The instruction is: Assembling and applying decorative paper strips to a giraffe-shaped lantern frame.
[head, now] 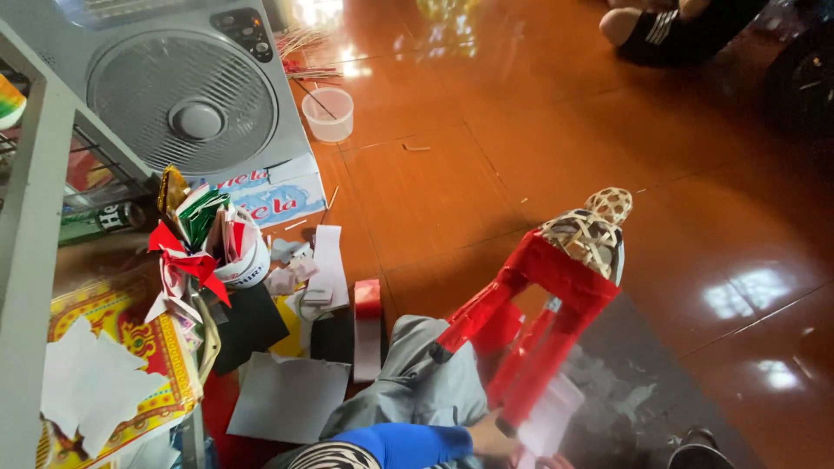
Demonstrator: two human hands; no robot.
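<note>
A woven bamboo figure [591, 234], wrapped in red paper [556, 287] on its body and legs, stands tilted on the floor in front of me, with its bare wicker top pointing away. My left hand [493, 437], in a blue sleeve, reaches across my grey-trousered knee [417, 382] and holds the lower end of one red leg. Only a sliver of my right hand [543, 462] shows at the bottom edge, next to a white sheet of paper [556, 417] under the legs. Its grip is hidden.
A grey box fan [187, 95] stands on a carton [278, 195] at the left. Nearby are a clear plastic cup [328, 113], a tub of coloured paper scraps [230, 247], loose sheets [287, 395] and a metal shelf [35, 217]. Another person's leg [669, 30] rests on the floor at the top right.
</note>
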